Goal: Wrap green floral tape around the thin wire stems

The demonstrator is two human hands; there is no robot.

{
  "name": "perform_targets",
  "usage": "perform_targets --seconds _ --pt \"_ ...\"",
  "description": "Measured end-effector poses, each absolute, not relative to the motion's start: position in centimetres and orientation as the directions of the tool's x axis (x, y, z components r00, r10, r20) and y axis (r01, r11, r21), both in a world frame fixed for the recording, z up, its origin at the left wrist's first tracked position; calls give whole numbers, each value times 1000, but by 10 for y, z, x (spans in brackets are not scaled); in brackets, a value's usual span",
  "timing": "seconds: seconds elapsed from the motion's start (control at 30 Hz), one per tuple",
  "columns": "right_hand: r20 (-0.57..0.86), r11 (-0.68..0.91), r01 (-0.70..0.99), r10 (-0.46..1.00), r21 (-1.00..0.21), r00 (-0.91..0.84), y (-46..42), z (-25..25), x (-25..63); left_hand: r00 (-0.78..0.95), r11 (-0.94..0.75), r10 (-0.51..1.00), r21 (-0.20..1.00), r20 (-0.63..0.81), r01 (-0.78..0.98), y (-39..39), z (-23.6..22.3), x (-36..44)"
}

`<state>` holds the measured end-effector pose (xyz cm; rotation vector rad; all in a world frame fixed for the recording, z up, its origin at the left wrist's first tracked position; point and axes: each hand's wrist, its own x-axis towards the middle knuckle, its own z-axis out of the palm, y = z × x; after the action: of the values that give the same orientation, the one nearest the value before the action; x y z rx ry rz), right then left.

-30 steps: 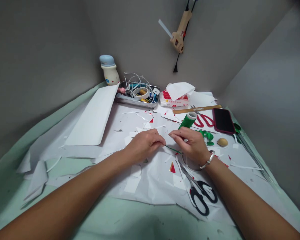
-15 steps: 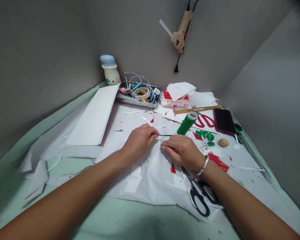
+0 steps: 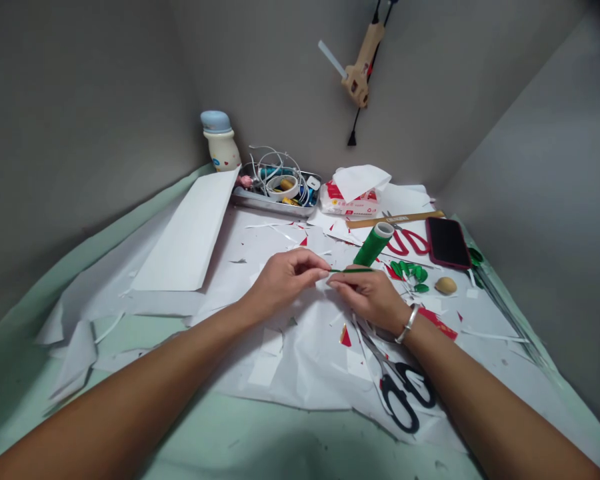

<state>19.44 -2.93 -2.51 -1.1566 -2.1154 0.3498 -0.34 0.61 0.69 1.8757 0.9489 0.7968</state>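
A thin dark green strand (image 3: pixel 351 270), too small to name more exactly, stretches between my two hands above the white paper. My left hand (image 3: pixel 296 275) pinches its left end between thumb and fingertips. On the other side, my right hand (image 3: pixel 373 293) has its fingers closed along the strand, with a bracelet at the wrist. Just behind the right hand a spool of green thread (image 3: pixel 373 245) stands tilted. Several green leaf-shaped pieces (image 3: pixel 410 272) lie right of it. Black-handled scissors (image 3: pixel 397 383) rest on the paper below my right wrist.
At the back are a metal tray (image 3: pixel 275 205) of cords and tape, a tissue pack (image 3: pixel 347 205) and a bottle (image 3: pixel 223 143). Red-handled scissors (image 3: pixel 414 241), a phone (image 3: pixel 449 242) and a brown roundish object (image 3: pixel 445 286) lie right. A glue gun (image 3: pixel 361 73) hangs on the wall.
Both hands have shifted slightly to the right. My left thumb and fingers have come close to the right fingertips, and more of the green strand shows over the right hand.
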Motion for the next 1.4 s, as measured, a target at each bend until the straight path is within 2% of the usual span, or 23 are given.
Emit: perform_targets --seconds 0.07,0.13,0.23,0.3,0.37,0.43,0.53,0.63,0.7,0.8,0.9,0.97,1.07,1.17,1.27,1.4 --pt "437 616 656 782 -437 -444 -33 -26 189 429 -359 883 861 189 360 9 4 -4" --pt "446 657 668 744 -349 -498 -36 -24 187 402 -438 879 770 257 465 12 -2 -5" --pt "502 669 680 716 -299 -485 -38 -20 188 501 -561 816 604 289 565 13 -9 -6" --pt "533 643 690 731 -332 -425 -37 -17 192 608 -636 749 546 264 546 11 -10 -6" --pt "545 601 687 764 -409 -345 -35 -15 196 703 -684 671 560 234 467 8 -9 -4" --pt "545 559 667 796 -492 -264 -31 -14 200 751 -674 625 632 212 383 5 -5 -3" --pt "503 507 639 838 -579 -210 -26 -18 203 693 -545 688 783 214 300 4 2 -2" --pt "455 518 624 846 -584 -277 -25 -25 201 585 -361 797 895 149 263 5 5 -3" --pt "439 563 634 822 -530 -363 -27 -28 197 501 -295 856 917 129 268 7 5 -4" --pt "425 638 667 764 -384 -486 -33 -27 190 399 -368 892 851 211 375 9 0 -5" --pt "471 681 674 712 -286 -520 -38 -23 188 448 -514 844 682 295 520 11 -8 -5" --pt "513 669 684 712 -289 -480 -38 -20 191 538 -591 792 582 288 559 11 -11 -5" --pt "550 601 706 757 -376 -352 -35 -16 197 641 -664 725 505 252 552 9 -13 -5" --pt "551 558 691 789 -460 -271 -32 -14 201 660 -680 710 482 244 553 8 -12 -4" --pt "537 560 671 797 -486 -276 -30 -13 201 658 -671 716 488 231 558 8 -11 -5" --pt "523 567 651 801 -505 -291 -29 -13 200 715 -644 682 592 155 485 7 -9 -4"
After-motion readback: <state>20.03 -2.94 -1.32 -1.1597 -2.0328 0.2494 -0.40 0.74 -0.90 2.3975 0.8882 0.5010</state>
